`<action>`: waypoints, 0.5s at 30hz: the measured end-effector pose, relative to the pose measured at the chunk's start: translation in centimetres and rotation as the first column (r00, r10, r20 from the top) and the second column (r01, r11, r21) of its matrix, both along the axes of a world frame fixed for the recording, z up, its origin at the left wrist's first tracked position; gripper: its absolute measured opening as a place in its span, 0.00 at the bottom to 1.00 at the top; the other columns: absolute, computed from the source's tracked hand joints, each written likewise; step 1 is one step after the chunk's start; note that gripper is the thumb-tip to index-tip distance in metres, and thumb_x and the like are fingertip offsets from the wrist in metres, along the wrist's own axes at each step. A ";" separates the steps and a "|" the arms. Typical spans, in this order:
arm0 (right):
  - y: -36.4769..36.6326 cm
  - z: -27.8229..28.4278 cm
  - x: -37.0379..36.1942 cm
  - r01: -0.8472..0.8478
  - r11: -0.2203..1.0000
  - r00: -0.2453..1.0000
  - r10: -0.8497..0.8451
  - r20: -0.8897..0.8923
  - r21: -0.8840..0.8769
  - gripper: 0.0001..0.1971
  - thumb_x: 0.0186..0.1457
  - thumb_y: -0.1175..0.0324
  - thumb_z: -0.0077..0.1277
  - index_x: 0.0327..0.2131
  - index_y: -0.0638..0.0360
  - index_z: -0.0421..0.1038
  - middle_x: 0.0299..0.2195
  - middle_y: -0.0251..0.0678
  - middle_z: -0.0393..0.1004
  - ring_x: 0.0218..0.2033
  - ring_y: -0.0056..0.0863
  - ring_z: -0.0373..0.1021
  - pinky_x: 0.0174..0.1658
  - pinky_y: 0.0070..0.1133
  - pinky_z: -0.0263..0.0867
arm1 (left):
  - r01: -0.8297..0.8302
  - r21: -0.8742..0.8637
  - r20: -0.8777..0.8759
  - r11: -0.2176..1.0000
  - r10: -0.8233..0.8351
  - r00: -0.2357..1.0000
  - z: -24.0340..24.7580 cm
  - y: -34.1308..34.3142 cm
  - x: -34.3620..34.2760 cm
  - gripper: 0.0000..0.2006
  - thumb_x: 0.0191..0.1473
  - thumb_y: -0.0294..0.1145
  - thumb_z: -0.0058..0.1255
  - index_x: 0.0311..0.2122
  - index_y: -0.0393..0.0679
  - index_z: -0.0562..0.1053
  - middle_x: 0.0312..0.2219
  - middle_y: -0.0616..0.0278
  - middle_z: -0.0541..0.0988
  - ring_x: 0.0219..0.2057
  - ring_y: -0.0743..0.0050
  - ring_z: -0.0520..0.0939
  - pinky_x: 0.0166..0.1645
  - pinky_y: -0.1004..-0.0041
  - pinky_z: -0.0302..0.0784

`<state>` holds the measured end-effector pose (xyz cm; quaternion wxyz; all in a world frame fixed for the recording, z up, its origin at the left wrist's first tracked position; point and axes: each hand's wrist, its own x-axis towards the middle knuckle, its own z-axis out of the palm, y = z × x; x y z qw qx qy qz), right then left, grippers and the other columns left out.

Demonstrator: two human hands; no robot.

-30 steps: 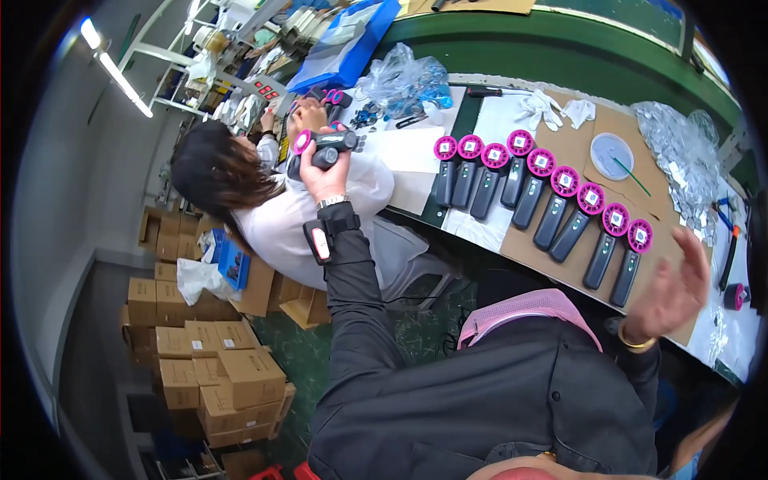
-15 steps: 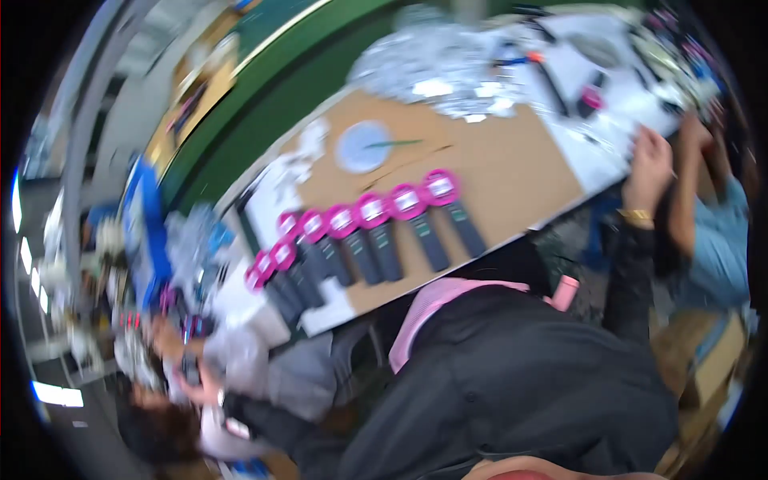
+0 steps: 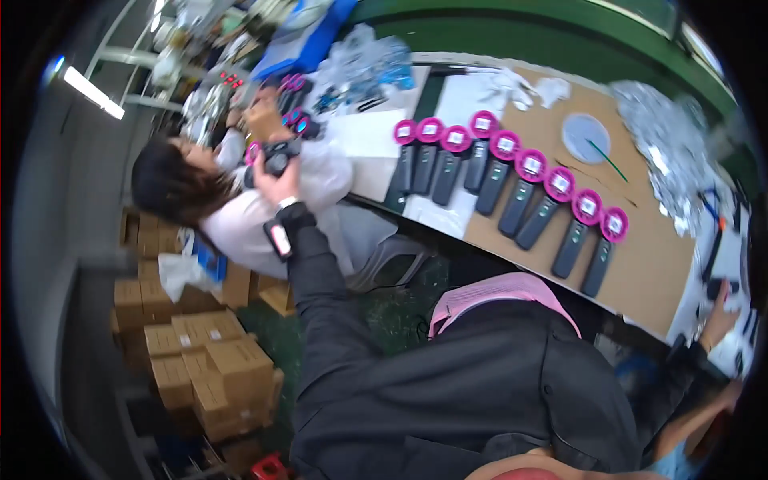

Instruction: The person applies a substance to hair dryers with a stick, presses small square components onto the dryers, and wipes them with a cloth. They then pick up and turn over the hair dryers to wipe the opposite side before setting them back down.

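My left hand [image 3: 278, 182] reaches out to the left, its fingers closed round a dark grey device part [image 3: 280, 158]. A pink ring [image 3: 254, 152] shows beside that part. Close by, a co-worker's hand [image 3: 264, 118] is at work. At the far right, my right hand [image 3: 720, 317] has its fingers on a small black part [image 3: 714, 288] over the table; its details are too small to make out. Between my hands, several handheld devices [image 3: 522, 202] with round pink heads and dark handles lie in a row.
A brown cardboard sheet [image 3: 652, 280] covers much of the table. On it are a white round lid [image 3: 582, 138] and a green stick [image 3: 610, 162]. Silvery plastic bags [image 3: 668, 144] lie behind. The seated co-worker [image 3: 240, 200] is at left, with stacked cartons [image 3: 228, 376] on the floor.
The view has swung left. My left hand, with the dark part, now shows nearer the co-worker. My right hand has gone from raised beside the table's right end to the black part there.
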<state>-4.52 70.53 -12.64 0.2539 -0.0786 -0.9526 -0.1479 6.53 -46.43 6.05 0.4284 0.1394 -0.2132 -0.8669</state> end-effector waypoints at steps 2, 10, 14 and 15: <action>-3.6 -0.5 -2.8 0.163 0.961 0.986 -0.169 -0.010 -0.225 0.42 0.65 0.36 0.52 0.68 0.65 0.67 0.62 0.67 0.70 0.65 0.58 0.68 0.71 0.37 0.59 | 0.049 0.085 -0.083 0.995 -0.042 0.996 1.6 0.9 2.7 0.19 0.57 0.28 0.60 0.53 0.39 0.75 0.53 0.51 0.80 0.56 0.50 0.80 0.68 0.47 0.69; -10.6 1.8 -2.8 0.085 0.933 0.989 -0.120 -0.081 -0.350 0.56 0.53 0.29 0.61 0.64 0.77 0.66 0.58 0.69 0.73 0.64 0.61 0.67 0.69 0.40 0.62 | 0.029 0.194 -0.134 0.981 -0.003 0.991 1.9 1.8 2.2 0.26 0.55 0.27 0.59 0.59 0.34 0.68 0.47 0.45 0.78 0.51 0.46 0.81 0.70 0.39 0.66; -11.9 2.6 -2.9 0.166 0.828 0.960 -0.260 -0.104 -0.536 0.55 0.51 0.29 0.63 0.64 0.74 0.66 0.58 0.66 0.74 0.62 0.61 0.69 0.66 0.42 0.64 | -0.049 0.096 -0.103 0.994 0.058 0.993 1.8 1.7 2.5 0.27 0.56 0.27 0.58 0.60 0.32 0.67 0.47 0.44 0.78 0.50 0.46 0.82 0.69 0.41 0.67; -11.8 2.4 -2.9 0.171 0.835 0.960 -0.261 -0.102 -0.524 0.55 0.51 0.29 0.63 0.64 0.74 0.67 0.57 0.66 0.74 0.61 0.61 0.70 0.66 0.42 0.65 | -0.034 0.140 -0.110 0.990 0.050 0.993 1.7 1.3 2.8 0.27 0.56 0.27 0.58 0.60 0.31 0.67 0.47 0.44 0.79 0.49 0.47 0.82 0.69 0.41 0.68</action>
